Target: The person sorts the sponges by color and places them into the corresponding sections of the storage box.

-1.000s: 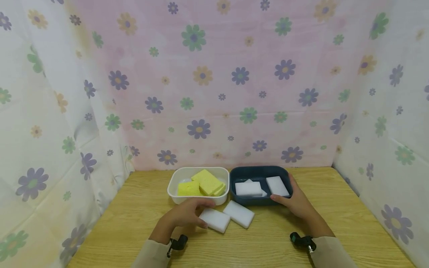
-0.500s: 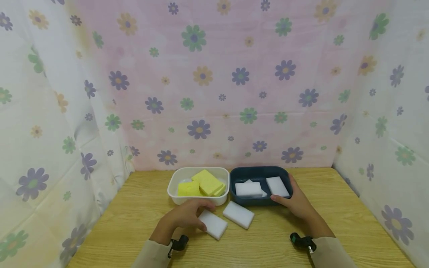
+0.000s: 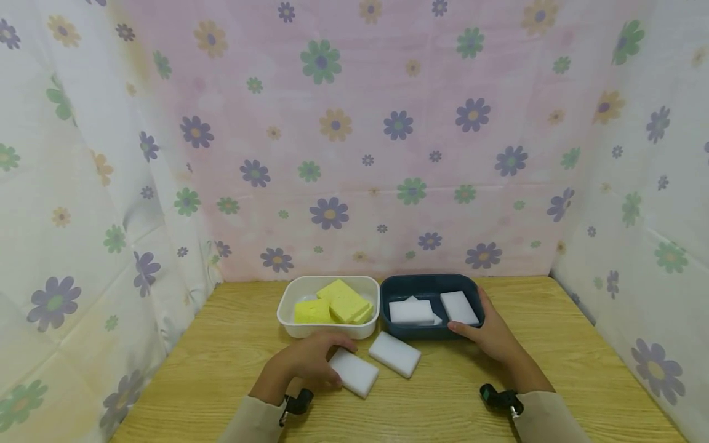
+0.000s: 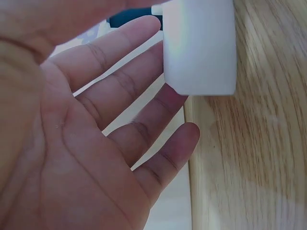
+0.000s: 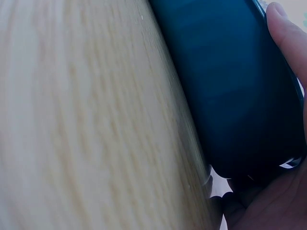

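My left hand [image 3: 314, 358] pinches the left end of a white melamine sponge [image 3: 356, 373] between thumb and fingers, low over the table in front of the white container [image 3: 332, 331]. In the left wrist view the white sponge [image 4: 200, 48] lies across the fingertips, and its upper part is cut off by the frame. My right hand [image 3: 495, 332] grips the right end of the dark blue container [image 3: 423, 334], thumb at the front rim. White sponges [image 3: 410, 312] lie inside that container. Beside the pinched sponge, another white sponge [image 3: 395, 354] rests flat on the table.
Several yellow sponges [image 3: 346, 301] lie piled in the white container, which stands against the dark blue one. Both containers sit near the back of the wooden table [image 3: 421, 412]. Flowered cloth [image 3: 354, 154] hangs behind and at both sides.
The sponge at my left hand has turned and come slightly toward me, away from the other loose sponge, with a gap now between them. My right hand stays on the dark blue container.
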`<state>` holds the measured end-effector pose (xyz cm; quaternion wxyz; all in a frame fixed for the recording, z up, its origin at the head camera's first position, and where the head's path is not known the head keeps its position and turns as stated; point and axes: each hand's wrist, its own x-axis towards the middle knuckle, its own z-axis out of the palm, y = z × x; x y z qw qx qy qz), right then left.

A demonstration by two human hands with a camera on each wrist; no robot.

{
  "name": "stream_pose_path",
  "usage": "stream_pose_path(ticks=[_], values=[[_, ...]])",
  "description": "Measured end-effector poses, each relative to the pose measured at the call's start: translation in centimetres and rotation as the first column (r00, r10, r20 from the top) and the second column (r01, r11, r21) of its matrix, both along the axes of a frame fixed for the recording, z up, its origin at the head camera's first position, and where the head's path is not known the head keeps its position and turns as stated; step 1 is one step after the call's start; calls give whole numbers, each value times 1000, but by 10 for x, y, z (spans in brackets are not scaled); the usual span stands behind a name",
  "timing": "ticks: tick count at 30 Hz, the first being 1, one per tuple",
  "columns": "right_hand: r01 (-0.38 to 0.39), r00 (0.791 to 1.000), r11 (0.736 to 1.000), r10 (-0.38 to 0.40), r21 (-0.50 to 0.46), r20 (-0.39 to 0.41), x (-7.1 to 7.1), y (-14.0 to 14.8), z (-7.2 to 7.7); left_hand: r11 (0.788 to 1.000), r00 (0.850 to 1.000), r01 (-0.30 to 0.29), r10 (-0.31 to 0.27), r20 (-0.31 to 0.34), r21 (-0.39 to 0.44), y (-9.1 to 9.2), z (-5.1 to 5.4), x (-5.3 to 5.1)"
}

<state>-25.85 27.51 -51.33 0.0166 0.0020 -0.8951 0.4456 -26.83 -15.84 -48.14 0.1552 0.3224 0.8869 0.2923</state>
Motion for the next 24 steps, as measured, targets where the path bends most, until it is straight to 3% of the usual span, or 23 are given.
stream_pose_path(ticks=[11, 24], values=[[-2, 1000, 1000, 2, -2, 3, -1, 1, -1, 999, 998, 26, -28, 48, 28, 2, 4, 1], [-2, 1000, 1000, 2, 5, -3, 0, 0, -1, 999, 999, 42, -43, 10, 35, 7, 10, 4]])
